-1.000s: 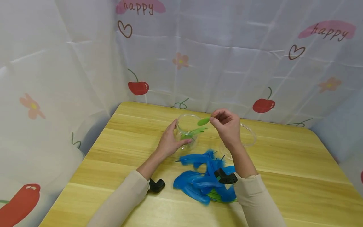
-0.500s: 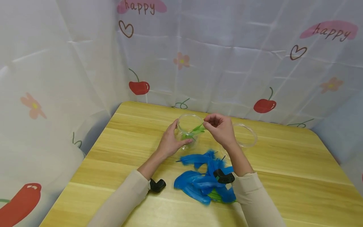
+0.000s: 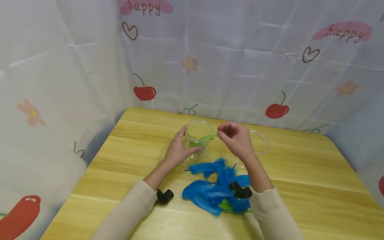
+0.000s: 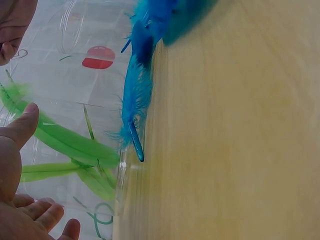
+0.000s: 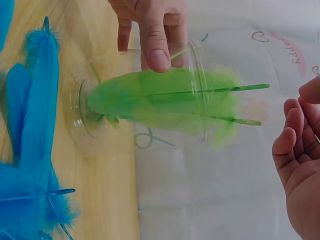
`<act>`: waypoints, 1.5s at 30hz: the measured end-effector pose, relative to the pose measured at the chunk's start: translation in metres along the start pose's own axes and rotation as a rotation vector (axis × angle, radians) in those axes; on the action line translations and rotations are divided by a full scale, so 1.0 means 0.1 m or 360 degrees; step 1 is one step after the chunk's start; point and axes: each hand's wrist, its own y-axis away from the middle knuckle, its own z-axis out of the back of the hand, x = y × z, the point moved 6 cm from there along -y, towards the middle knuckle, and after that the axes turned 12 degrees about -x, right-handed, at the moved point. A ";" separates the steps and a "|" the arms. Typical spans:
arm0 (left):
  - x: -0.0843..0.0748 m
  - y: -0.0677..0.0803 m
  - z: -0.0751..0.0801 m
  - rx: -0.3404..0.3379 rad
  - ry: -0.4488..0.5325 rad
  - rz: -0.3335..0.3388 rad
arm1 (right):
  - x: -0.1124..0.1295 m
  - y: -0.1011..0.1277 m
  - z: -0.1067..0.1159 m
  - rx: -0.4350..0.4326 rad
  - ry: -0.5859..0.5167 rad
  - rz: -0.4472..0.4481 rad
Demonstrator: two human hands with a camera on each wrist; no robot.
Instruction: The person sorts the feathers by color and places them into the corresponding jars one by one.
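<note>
My left hand (image 3: 177,150) holds a clear plastic jar (image 3: 197,142) upright, thumb on the near side and fingers round the far side. Inside the jar lean several green feathers (image 5: 160,95), their quills poking above its rim in the right wrist view. Just to the right of the quills hovers my right hand (image 3: 235,138). Its fingers are loosely curled and hold nothing; the right wrist view shows a gap between them and the quills (image 5: 252,87). A pile of blue feathers (image 3: 199,195) lies on the table nearer me, with green feathers (image 3: 226,206) partly under it.
A second clear container (image 3: 265,145) stands right of the jar, partly hidden by my right forearm. The wooden table (image 3: 300,200) ends at a printed white curtain (image 3: 240,66) at the back. Black cameras (image 3: 165,196) sit at both wrists.
My right hand has brought a green feather leftward to the jar and let go of it, then drawn slightly away. The left hand stays on the jar.
</note>
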 end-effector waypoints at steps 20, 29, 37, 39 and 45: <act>0.00 0.00 0.02 0.0005 -0.0044 0.0004 | 0.17 0.21 0.20 0.0042 0.0140 0.0162; 0.00 0.01 0.00 0.0003 -0.0045 0.0006 | 0.18 0.34 0.26 0.0090 0.0198 0.0218; -0.02 0.01 0.01 -0.0002 -0.0032 -0.0020 | 0.15 0.46 0.26 0.0285 0.0275 0.0179; -0.01 0.01 0.01 -0.0003 -0.0027 -0.0022 | 0.14 0.50 0.26 0.0342 0.0305 0.0179; 0.00 0.02 0.01 -0.0001 -0.0024 -0.0012 | 0.09 0.61 0.29 0.0472 0.0386 0.0169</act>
